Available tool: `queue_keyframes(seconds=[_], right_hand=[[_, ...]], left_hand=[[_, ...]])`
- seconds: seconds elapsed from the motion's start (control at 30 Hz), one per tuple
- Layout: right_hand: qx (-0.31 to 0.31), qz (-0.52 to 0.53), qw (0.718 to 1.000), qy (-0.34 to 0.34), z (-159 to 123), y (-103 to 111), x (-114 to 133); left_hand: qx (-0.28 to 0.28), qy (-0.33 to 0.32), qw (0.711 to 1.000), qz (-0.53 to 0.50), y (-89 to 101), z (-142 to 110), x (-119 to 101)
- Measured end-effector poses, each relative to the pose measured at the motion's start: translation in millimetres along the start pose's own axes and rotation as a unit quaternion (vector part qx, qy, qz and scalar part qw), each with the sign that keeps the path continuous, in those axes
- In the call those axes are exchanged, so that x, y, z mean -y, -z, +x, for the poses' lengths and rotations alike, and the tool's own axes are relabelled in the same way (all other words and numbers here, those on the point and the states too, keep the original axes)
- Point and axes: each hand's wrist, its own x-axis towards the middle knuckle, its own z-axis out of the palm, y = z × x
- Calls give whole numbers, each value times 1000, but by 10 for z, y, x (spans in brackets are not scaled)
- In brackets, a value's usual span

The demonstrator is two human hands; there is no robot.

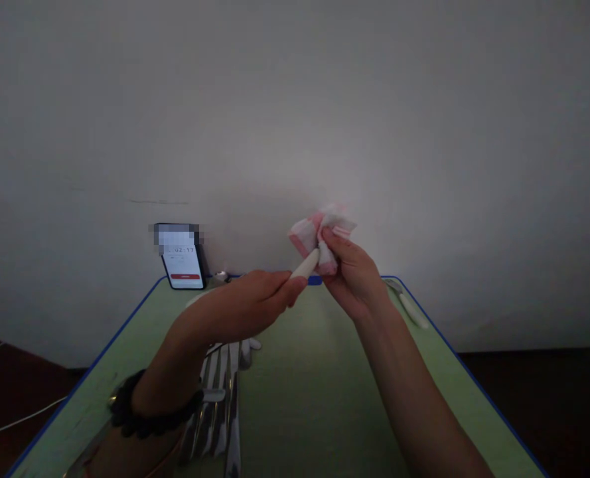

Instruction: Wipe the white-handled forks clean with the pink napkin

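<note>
My left hand (255, 302) is closed around the white handle (305, 265) of a piece of cutlery. The far end of that cutlery disappears into a pink and white cloth (304, 234), so I cannot tell its kind. With fingers closed, my right hand (352, 269) grips the cloth around that end. Both hands are raised over the far part of the green table (319, 392). Below my left forearm lie several metal knives (232, 405) side by side, partly covered by the arm.
A phone (182, 259) showing a timer leans against the wall at the table's back left. Near it a spoon (221, 276) is partly hidden. A white-handled utensil (411, 309) rests by the right edge. The wall (295, 119) stands directly behind the table.
</note>
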Motion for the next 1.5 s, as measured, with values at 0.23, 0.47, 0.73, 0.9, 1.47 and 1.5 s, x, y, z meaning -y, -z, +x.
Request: queue_keyframes(seconds=[0.23,0.47,0.73,0.9,1.47,1.5], right_hand=[[-10,-39,998,37,5,54,99],[-22,-40,994,103,5,68,170],[5,-16,999,43,-50,-51,93],[7,6,1000,23,-59,-73,64],[11,2,998,57,-38,-57,76],[5,4,998,57,-38,-56,78]], left_hand=[[-30,-10,999,-21,22,-40,11],[0,-36,997,-62,92,-131,59],[-36,-20,999,-1,62,-54,59],[-33,-15,999,12,54,-47,63],[-44,-47,997,-47,65,-81,18],[-44,-53,996,-52,67,-85,12]])
